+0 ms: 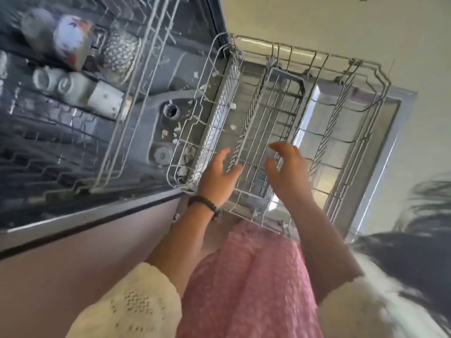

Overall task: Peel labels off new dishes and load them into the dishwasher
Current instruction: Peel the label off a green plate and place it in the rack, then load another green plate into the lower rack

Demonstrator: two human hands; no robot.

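Here the lower rack [288, 132] stands pulled out over the dropped dishwasher door [380, 147], presumably so the person can reach straight down into it. Both hands hang over its near end, holding nothing: the left hand [219, 176] with fingers spread and loosely bent near the rack's wire edge, the right hand [285, 172] with fingers curved downward above the cutlery basket [275, 118]. Whether either fingertip touches wire cannot be told through the blur. No dish sits in this rack as far as the view shows. The loaded dishes are in the upper rack [136, 93], farther inside: a painted cup [73, 40], a textured glass [119, 52] and small white pieces [70, 86], laid on their sides or mouth-down, likely for draining. Pale scraps [185, 152] lie scattered on the tub floor and the rack's inner edge; they look like torn label bits, though that is a guess. The hands' spread pose suggests steadying or adjusting the basket.
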